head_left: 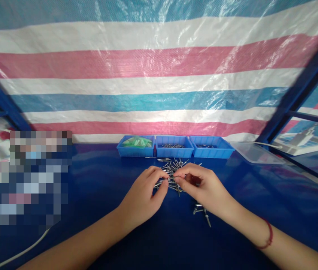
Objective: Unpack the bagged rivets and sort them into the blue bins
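My left hand (144,193) and my right hand (205,187) meet over a loose pile of metal blind rivets (172,165) on the blue tabletop. Thumb and forefinger of each hand are pinched together. A thin blind rivet (171,177) runs between the two sets of fingertips, partly covered by them. Below my right hand lies a smaller cluster of rivets (206,215), apart from the pile. A dark red cord bracelet (270,234) circles my right wrist.
Behind the pile stand three blue bins in a row: the left bin (133,152) holds green plastic packets, the middle bin (174,152) and right bin (213,152) hold rivets. A clear plastic lid (260,153) lies at right. A white cable (32,245) crosses the left front.
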`<state>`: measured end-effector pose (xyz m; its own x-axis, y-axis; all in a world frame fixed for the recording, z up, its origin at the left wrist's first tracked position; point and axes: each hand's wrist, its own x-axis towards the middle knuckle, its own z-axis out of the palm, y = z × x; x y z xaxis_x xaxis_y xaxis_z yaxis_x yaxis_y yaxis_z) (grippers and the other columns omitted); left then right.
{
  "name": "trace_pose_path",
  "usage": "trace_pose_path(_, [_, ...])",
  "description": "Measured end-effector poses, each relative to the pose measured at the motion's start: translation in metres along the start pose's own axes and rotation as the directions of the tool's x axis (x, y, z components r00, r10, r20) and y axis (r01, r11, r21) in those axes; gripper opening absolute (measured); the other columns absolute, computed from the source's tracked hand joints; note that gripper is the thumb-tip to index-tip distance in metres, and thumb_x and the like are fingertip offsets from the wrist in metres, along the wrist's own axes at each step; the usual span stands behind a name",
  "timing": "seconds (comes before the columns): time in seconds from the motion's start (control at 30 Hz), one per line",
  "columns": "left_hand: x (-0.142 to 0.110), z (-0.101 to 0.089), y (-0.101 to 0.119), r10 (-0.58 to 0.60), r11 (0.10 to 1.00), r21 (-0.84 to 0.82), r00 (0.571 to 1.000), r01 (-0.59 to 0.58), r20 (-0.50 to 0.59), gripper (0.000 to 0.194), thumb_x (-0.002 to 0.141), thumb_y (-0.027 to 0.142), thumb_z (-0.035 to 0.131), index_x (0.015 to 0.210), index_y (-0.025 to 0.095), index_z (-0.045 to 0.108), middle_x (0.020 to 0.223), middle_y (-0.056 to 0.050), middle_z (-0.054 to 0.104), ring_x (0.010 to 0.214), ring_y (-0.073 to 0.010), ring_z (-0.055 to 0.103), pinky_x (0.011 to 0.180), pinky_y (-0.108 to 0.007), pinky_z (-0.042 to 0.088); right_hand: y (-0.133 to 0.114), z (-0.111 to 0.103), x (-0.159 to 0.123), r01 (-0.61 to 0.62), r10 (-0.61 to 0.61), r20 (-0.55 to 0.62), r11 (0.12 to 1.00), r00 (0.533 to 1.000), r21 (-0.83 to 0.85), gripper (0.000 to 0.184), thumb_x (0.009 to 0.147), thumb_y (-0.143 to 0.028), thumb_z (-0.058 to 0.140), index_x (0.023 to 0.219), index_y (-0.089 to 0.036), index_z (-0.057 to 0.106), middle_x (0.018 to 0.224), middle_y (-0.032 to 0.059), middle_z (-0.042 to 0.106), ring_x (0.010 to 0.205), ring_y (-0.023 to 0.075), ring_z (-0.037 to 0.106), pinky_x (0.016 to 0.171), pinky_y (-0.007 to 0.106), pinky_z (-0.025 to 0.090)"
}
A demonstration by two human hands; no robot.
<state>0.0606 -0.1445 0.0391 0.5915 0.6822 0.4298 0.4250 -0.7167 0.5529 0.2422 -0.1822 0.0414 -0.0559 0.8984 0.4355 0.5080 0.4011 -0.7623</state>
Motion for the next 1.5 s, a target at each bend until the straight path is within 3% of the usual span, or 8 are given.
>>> trace_pose_path(0.6, [0.000, -0.002, 0.001, 0.061, 0.998, -0.007, 0.992, -0.062, -0.107, 0.002, 0.088, 0.018, 0.049, 0.086, 0.020, 0.050, 0.088, -0.002, 0.058, 0.084, -0.0142, 0.057, 0.079, -0.027, 0.045, -0.004, -0.001, -0.002, 0.094, -0.085, 0.090, 0.990, 0.992, -0.109, 0.014, 0.083, -0.022, 0.054, 0.077, -0.019, 0.066, 0.066, 0.0012, 0.061, 0.054, 0.0116, 0.051, 0.050, 0.024, 0.039])
trace_pose_path(0.73, [-0.003, 0.001, -0.003, 0.063, 0.998, -0.011, 0.990, -0.065, -0.126, 0.020, 0.087, 0.022, 0.050, 0.106, 0.021, 0.044, 0.096, -0.004, 0.058, 0.090, -0.0162, 0.058, 0.084, -0.031, 0.047, -0.004, 0.000, 0.000, -0.038, 0.033, 0.152, 0.999, 0.988, 0.030, 0.025, 0.084, -0.032, 0.051, 0.066, -0.019, 0.063, 0.059, -0.0008, 0.056, 0.051, 0.0107, 0.046, 0.047, 0.023, 0.035])
trace_pose_path(0.83, [-0.002, 0.002, -0.007, 0.078, 0.997, 0.023, 0.986, -0.076, -0.149, 0.040, 0.087, 0.023, 0.052, 0.122, 0.022, 0.032, 0.104, -0.006, 0.057, 0.099, -0.0184, 0.058, 0.088, -0.034, 0.047, 0.006, -0.008, 0.010, -0.192, 0.192, 0.020, 0.968, 0.981, 0.162, 0.025, 0.079, -0.039, 0.056, 0.068, -0.018, 0.064, 0.056, -0.0016, 0.054, 0.047, 0.0094, 0.042, 0.043, 0.022, 0.032])
trace_pose_path(0.9, [-0.001, 0.001, -0.009, 0.080, 0.994, 0.078, 0.991, -0.072, -0.111, 0.040, 0.087, 0.023, 0.050, 0.123, 0.022, 0.033, 0.107, -0.007, 0.058, 0.103, -0.0198, 0.057, 0.090, -0.037, 0.047, 0.018, -0.020, 0.018, -0.277, 0.315, -0.145, 0.932, 0.938, 0.236, 0.025, 0.074, -0.041, 0.061, 0.067, -0.017, 0.064, 0.055, -0.0020, 0.053, 0.043, 0.0076, 0.039, 0.039, 0.021, 0.029])
trace_pose_path(1.0, [0.002, -0.003, -0.013, 0.068, 0.986, 0.152, 0.998, -0.064, -0.017, 0.032, 0.088, 0.022, 0.049, 0.118, 0.021, 0.040, 0.110, -0.008, 0.058, 0.106, -0.0219, 0.057, 0.092, -0.039, 0.046, 0.040, -0.043, 0.031, -0.319, 0.458, -0.369, 0.869, 0.809, 0.378, 0.025, 0.066, -0.038, 0.069, 0.057, -0.017, 0.059, 0.051, -0.0031, 0.048, 0.040, 0.0061, 0.036, 0.036, 0.021, 0.025])
trace_pose_path(1.1, [0.003, -0.006, -0.018, 0.047, 0.979, 0.196, 0.997, -0.059, 0.067, 0.029, 0.088, 0.021, 0.047, 0.116, 0.020, 0.045, 0.112, -0.009, 0.058, 0.105, -0.0226, 0.057, 0.092, -0.040, 0.046, 0.059, -0.062, 0.037, -0.318, 0.501, -0.447, 0.848, 0.741, 0.424, 0.025, 0.064, -0.036, 0.070, 0.054, -0.019, 0.054, 0.049, -0.0040, 0.044, 0.039, 0.0069, 0.034, 0.035, 0.022, 0.024])
trace_pose_path(1.23, [0.004, -0.008, -0.024, 0.042, 0.968, 0.241, 0.989, -0.075, 0.141, 0.030, 0.087, 0.021, 0.048, 0.117, 0.018, 0.049, 0.113, -0.008, 0.057, 0.103, -0.0222, 0.056, 0.092, -0.039, 0.045, 0.065, -0.069, 0.038, -0.348, 0.540, -0.456, 0.827, 0.707, 0.441, 0.021, 0.065, -0.036, 0.069, 0.057, -0.020, 0.057, 0.049, -0.0038, 0.043, 0.038, 0.0073, 0.032, 0.033, 0.023, 0.022])
trace_pose_path(1.5, [0.003, -0.008, -0.031, 0.024, 0.940, 0.330, 0.984, -0.081, 0.174, 0.021, 0.084, 0.028, 0.056, 0.102, 0.017, 0.063, 0.111, -0.007, 0.060, 0.100, -0.0234, 0.056, 0.090, -0.039, 0.044, 0.038, -0.043, 0.031, -0.367, 0.493, -0.316, 0.848, 0.811, 0.382, 0.029, 0.067, -0.045, 0.067, 0.062, -0.017, 0.062, 0.051, -0.0030, 0.046, 0.042, 0.0074, 0.035, 0.038, 0.022, 0.023])
